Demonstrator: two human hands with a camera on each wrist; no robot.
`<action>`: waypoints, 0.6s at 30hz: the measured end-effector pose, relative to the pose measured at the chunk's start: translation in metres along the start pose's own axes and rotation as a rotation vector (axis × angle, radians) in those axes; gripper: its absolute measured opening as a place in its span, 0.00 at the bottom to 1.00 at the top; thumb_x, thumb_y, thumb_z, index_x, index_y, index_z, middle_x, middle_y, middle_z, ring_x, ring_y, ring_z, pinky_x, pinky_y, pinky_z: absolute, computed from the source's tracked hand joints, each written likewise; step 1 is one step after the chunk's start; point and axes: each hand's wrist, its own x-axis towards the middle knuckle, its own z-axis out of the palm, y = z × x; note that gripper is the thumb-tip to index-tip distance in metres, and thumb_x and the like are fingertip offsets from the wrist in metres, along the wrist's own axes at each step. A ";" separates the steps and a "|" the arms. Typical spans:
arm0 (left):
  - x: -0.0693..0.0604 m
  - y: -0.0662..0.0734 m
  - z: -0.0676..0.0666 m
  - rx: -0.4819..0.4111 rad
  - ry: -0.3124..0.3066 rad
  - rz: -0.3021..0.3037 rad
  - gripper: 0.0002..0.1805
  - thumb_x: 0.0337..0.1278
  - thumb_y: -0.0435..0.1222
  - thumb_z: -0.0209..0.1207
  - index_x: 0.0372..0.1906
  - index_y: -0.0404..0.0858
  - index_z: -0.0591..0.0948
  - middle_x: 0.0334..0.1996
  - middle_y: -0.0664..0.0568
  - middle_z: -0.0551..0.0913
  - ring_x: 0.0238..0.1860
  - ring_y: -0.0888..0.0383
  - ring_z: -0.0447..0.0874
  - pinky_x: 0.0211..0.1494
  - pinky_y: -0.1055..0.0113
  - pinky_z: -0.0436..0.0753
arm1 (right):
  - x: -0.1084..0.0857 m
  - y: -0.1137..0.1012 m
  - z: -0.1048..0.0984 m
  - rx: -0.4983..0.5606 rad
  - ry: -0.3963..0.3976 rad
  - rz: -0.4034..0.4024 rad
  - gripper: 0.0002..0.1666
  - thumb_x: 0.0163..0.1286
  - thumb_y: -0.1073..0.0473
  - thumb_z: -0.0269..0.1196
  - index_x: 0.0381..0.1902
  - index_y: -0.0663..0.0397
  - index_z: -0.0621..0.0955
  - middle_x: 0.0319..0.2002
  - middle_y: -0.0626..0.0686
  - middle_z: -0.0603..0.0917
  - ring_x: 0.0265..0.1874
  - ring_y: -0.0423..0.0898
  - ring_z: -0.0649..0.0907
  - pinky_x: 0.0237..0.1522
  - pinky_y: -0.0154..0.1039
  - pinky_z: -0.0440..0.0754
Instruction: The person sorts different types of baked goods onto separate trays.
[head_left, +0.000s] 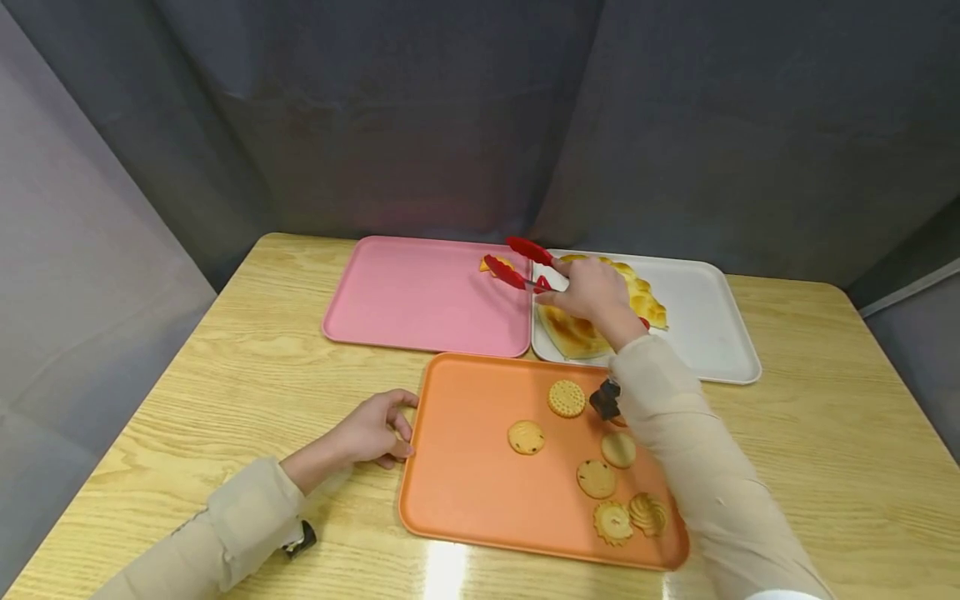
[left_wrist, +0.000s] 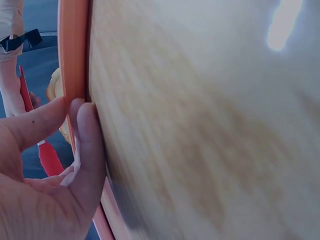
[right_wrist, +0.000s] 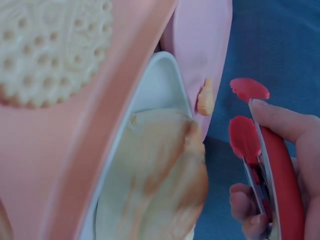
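Note:
My right hand [head_left: 592, 292] grips a pair of red-tipped tongs [right_wrist: 277, 180], whose two heads stand apart. In the head view they hover over the pink tray's [head_left: 420, 292] right end, by a small yellow-orange food piece [head_left: 495, 265]. Nothing shows between the heads in the right wrist view. At the left edge of the orange tray [head_left: 465, 492], my left hand [head_left: 375, 429] holds the rim with bent fingers and thumb. Under my right hand, large golden breads [head_left: 577, 333] lie on the white tray [head_left: 705, 325], partly hidden.
Several biscuits lie on the orange tray, among them a round dotted one [head_left: 566, 399] and a chip cookie [head_left: 527, 437]. My right forearm crosses the tray's right side and hides part of it. A dark curtain [head_left: 420, 117] hangs behind the wooden table [head_left: 247, 350].

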 end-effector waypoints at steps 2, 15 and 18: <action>0.000 0.001 0.000 0.003 0.001 0.003 0.31 0.42 0.18 0.60 0.57 0.29 0.65 0.26 0.46 0.73 0.21 0.57 0.76 0.18 0.64 0.76 | -0.004 0.001 -0.002 -0.005 0.009 -0.013 0.44 0.52 0.38 0.63 0.65 0.47 0.67 0.28 0.54 0.78 0.33 0.53 0.72 0.33 0.44 0.72; 0.002 -0.001 -0.003 0.005 0.010 -0.020 0.32 0.42 0.18 0.59 0.57 0.30 0.65 0.26 0.46 0.73 0.21 0.57 0.76 0.19 0.64 0.77 | -0.027 0.002 -0.007 -0.002 0.028 -0.022 0.44 0.53 0.38 0.64 0.65 0.44 0.66 0.19 0.53 0.73 0.26 0.51 0.69 0.25 0.40 0.67; 0.001 -0.001 -0.004 0.001 0.002 -0.009 0.32 0.43 0.19 0.60 0.58 0.29 0.64 0.26 0.46 0.73 0.21 0.57 0.76 0.19 0.64 0.77 | -0.032 0.003 -0.009 -0.002 0.033 -0.024 0.43 0.53 0.38 0.63 0.65 0.44 0.66 0.18 0.53 0.73 0.26 0.51 0.70 0.25 0.39 0.67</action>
